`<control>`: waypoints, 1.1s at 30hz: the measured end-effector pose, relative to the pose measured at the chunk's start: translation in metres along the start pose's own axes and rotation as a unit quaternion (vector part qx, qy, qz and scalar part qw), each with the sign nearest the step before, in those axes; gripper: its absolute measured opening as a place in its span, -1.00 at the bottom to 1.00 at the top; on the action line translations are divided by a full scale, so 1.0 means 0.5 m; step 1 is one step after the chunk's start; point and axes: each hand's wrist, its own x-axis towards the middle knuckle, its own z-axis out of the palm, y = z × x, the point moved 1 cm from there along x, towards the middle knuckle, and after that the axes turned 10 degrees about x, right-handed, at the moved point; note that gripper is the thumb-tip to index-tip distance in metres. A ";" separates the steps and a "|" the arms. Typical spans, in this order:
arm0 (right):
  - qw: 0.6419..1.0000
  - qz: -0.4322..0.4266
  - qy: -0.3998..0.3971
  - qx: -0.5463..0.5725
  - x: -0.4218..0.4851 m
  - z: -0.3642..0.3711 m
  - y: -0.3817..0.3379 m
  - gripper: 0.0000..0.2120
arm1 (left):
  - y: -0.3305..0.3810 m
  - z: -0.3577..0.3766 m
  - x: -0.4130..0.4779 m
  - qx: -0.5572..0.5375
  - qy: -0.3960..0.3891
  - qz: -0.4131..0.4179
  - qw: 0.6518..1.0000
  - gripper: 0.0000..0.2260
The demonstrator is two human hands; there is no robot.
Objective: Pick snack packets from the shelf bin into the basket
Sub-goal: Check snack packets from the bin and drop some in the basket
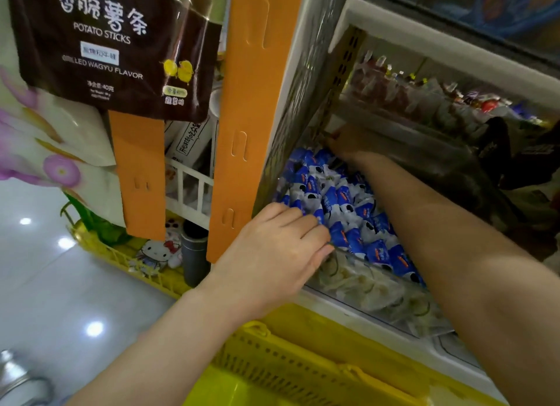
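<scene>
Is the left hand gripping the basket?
No, the left hand rests on the blue packets, up above the basket.

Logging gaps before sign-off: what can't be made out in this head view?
All in the head view:
1. Right hand: deep in the clear plastic shelf bin, in heavy shadow; grip unreadable.
2. Left hand: its own back hides the fingers' undersides on the blue-and-white snack packets; grip unclear.
3. Yellow plastic basket: cut off by the bottom edge; contents unseen.
4. Packet print: too small to read.
</scene>
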 end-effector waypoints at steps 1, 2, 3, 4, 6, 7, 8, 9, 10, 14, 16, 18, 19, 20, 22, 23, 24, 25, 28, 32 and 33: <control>1.000 -0.003 0.008 0.012 0.004 0.000 0.000 -0.73 | 0.000 0.000 0.000 0.002 0.001 -0.001 1.000 -0.69; 1.000 -0.002 0.013 0.019 0.007 0.001 0.002 -0.75 | 0.000 0.001 0.001 0.003 0.000 -0.002 1.000 -0.69; 1.000 0.004 0.015 0.021 0.009 0.001 0.002 -0.80 | 0.000 0.001 0.001 0.004 -0.001 -0.002 1.000 -0.69; 1.000 0.009 0.018 0.020 0.010 0.001 0.003 -0.79 | 0.001 0.000 0.000 0.004 -0.002 -0.002 1.000 -0.69; 0.999 0.033 0.028 0.015 0.011 0.001 0.005 -0.67 | 0.003 -0.003 -0.001 0.004 -0.008 -0.005 1.000 -0.70; 0.998 0.042 0.035 0.015 0.009 -0.001 0.007 -0.65 | 0.004 -0.004 -0.001 0.002 -0.010 -0.007 1.000 -0.70; 0.998 0.044 0.045 0.018 0.008 -0.003 0.009 -0.67 | 0.004 -0.005 -0.002 -0.001 -0.012 -0.009 1.000 -0.70; 0.997 0.043 0.056 0.020 0.002 -0.007 0.009 -0.71 | 0.004 -0.005 -0.002 -0.005 -0.014 -0.011 1.000 -0.70; 0.996 0.038 0.073 0.022 -0.004 -0.010 0.007 -0.73 | 0.003 -0.006 -0.002 -0.010 -0.016 -0.011 1.000 -0.70; 0.980 0.004 0.192 0.044 -0.047 -0.037 -0.017 -0.76 | 0.005 -0.012 -0.004 -0.019 -0.034 -0.006 0.999 -0.70; 0.967 -0.015 0.247 0.062 -0.083 -0.058 -0.029 -0.76 | 0.008 -0.018 -0.005 -0.022 -0.052 -0.013 0.998 -0.69; 0.959 -0.045 0.260 0.099 -0.132 -0.074 -0.038 -0.78 | 0.014 -0.024 -0.007 -0.046 -0.067 -0.032 0.996 -0.71; 0.956 -0.059 0.261 0.122 -0.165 -0.080 -0.043 -0.79 | 0.017 -0.026 -0.008 -0.072 -0.067 -0.049 0.994 -0.73; 0.952 -0.071 0.262 0.142 -0.199 -0.084 -0.046 -0.81 | 0.020 -0.028 -0.010 -0.104 -0.063 -0.068 0.990 -0.76; 0.942 -0.102 0.276 0.161 -0.270 -0.093 -0.052 -0.83 | 0.028 -0.033 -0.014 -0.179 -0.046 -0.114 0.976 -0.76; 0.935 -0.120 0.285 0.173 -0.306 -0.098 -0.055 -0.85 | 0.033 -0.038 -0.017 -0.212 -0.033 -0.138 0.967 -0.75; 0.928 -0.134 0.291 0.192 -0.341 -0.102 -0.060 -0.89 | 0.040 -0.044 -0.018 -0.235 -0.014 -0.161 0.958 -0.74; 0.922 -0.142 0.289 0.215 -0.376 -0.104 -0.065 -0.93 | 0.048 -0.052 -0.020 -0.250 0.012 -0.183 0.951 -0.74; 0.918 -0.159 0.261 0.254 -0.472 -0.097 -0.077 -0.98 | 0.078 -0.075 -0.023 -0.350 0.076 -0.255 0.898 -0.75; 0.927 -0.130 0.167 0.311 -0.565 -0.050 -0.069 -0.95 | 0.114 -0.080 -0.043 -0.529 -0.004 -0.355 0.771 -0.81; 0.927 -0.108 0.144 0.330 -0.581 -0.036 -0.064 -0.95 | 0.121 -0.076 -0.051 -0.550 -0.026 -0.372 0.748 -0.81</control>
